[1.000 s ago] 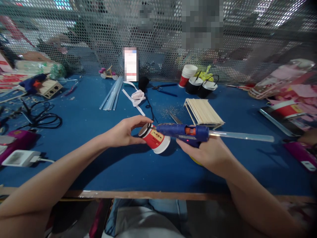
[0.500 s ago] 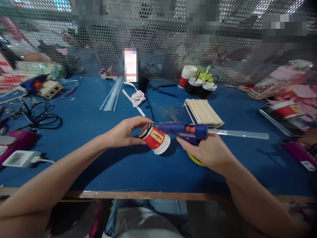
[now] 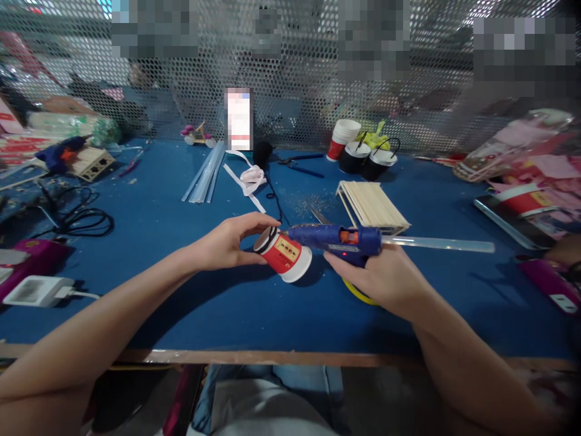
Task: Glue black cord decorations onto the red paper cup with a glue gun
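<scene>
Tilted on its side above the blue table, a red and white paper cup [image 3: 285,254] is gripped at its base end by my left hand [image 3: 231,242]. Black cord [image 3: 269,241] wraps around that end of the cup and trails back to a black yarn ball [image 3: 262,155]. My right hand [image 3: 385,275] is closed around a blue hot glue gun [image 3: 333,238], whose nozzle points left at the cord-wrapped end. A clear glue stick [image 3: 440,244] sticks out of the gun's back. Partly hidden beneath my right hand lie scissors with a yellow handle [image 3: 361,295].
Behind the gun stands a small wooden stick table [image 3: 374,206]. Farther back are stacked paper cups [image 3: 344,139], two black-wrapped cups [image 3: 355,158], pliers [image 3: 302,163], white ribbon [image 3: 251,178] and glue sticks [image 3: 204,175]. Another glue gun [image 3: 61,156] and cables [image 3: 86,212] lie left.
Almost nothing differs. Both hands, the cup and the glue gun keep practically the same position, and the nozzle stays at the cord-wrapped end.
</scene>
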The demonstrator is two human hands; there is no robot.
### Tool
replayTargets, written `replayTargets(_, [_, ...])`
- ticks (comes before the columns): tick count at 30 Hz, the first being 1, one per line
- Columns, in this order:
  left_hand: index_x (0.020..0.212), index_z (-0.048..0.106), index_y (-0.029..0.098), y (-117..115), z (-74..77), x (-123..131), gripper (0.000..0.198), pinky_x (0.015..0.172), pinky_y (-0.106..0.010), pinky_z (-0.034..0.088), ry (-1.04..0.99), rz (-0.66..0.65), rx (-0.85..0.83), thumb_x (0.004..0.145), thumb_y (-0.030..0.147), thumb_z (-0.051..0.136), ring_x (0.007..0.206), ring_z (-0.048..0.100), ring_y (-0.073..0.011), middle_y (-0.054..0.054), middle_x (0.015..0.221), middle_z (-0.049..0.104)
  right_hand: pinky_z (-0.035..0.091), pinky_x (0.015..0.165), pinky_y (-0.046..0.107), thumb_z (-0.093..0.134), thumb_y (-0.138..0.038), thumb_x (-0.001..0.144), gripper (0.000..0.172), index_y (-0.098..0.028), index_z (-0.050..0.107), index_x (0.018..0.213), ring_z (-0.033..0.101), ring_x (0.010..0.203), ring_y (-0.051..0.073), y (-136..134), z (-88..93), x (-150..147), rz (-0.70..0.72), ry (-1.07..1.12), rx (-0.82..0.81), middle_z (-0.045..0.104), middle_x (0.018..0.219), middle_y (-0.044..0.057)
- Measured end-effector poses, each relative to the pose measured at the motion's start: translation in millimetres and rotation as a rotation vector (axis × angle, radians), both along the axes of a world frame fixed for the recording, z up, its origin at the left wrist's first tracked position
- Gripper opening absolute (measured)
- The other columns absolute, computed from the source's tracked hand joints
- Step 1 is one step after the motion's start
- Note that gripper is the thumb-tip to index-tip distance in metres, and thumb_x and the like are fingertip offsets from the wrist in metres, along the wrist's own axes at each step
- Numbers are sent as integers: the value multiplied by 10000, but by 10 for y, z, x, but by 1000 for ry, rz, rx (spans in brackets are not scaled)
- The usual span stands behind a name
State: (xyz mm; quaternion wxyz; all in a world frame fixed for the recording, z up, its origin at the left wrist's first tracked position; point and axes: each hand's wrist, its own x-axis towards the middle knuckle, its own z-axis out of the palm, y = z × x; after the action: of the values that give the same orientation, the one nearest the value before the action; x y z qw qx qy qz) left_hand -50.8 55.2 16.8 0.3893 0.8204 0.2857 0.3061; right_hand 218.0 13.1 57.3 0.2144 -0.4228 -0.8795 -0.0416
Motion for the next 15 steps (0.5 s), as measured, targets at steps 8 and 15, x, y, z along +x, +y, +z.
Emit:
replayTargets(8, [1226,472,196,-10,17,-2,593,999,-407,426,8,5,1,683,213,709,1139,530,-239,-117,1227,526,476,483,275,561,-301,760,133,-222,616,668,583,503,163,2,69,-92,-153,309,-321,632,575,9])
replayTargets(15, [1216,483,194,-14,52,-1,583,982,-395,440,32,40,10,682,246,712,1121,538,-236,-112,1220,536,468,476,267,623,-384,734,201,-186,595,754,551,463,142,179,124,145,-277,560,-512,566,498,-26])
